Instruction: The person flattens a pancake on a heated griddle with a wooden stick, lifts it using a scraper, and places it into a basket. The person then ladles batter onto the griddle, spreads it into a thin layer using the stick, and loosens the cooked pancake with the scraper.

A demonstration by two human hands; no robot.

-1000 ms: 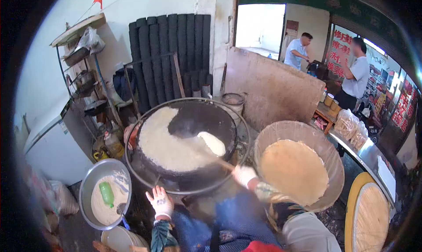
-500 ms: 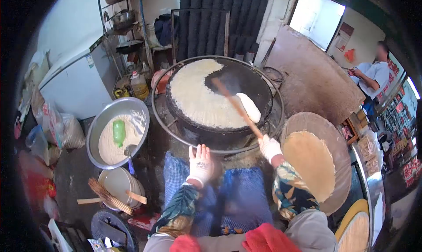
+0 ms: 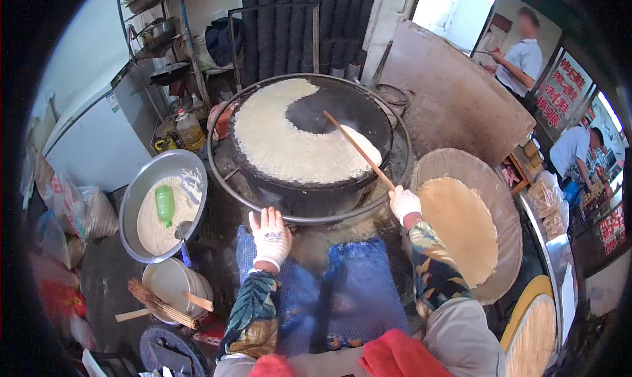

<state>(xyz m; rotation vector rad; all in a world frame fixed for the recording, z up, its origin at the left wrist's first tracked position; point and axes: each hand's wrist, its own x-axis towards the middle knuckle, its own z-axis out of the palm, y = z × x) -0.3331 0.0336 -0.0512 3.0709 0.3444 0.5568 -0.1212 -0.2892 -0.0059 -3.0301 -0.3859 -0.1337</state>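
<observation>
A long wooden stick [image 3: 359,150] is gripped in my right hand [image 3: 404,204], which wears a white glove. The stick reaches over the round black griddle [image 3: 319,108], its far end above the bare dark surface. Pale batter [image 3: 276,143] covers the left and front of the griddle in a curved band. A thick white lump of batter [image 3: 362,147] lies at the right, beside and partly behind the stick. My left hand [image 3: 271,237], also gloved, has its fingers spread near the front of the metal ring [image 3: 309,219] around the griddle and holds nothing.
At left are a metal bowl [image 3: 130,227] with flour and a green bottle [image 3: 164,204], and a bucket [image 3: 201,281] with a brush across it. A wide basket [image 3: 507,245] holding a round flatbread stands at right. Two people are behind the board [image 3: 454,94].
The view has swung right, then slightly back. The stick has moved over the griddle, and the white lump now joins the batter band. My left hand stays spread near the ring.
</observation>
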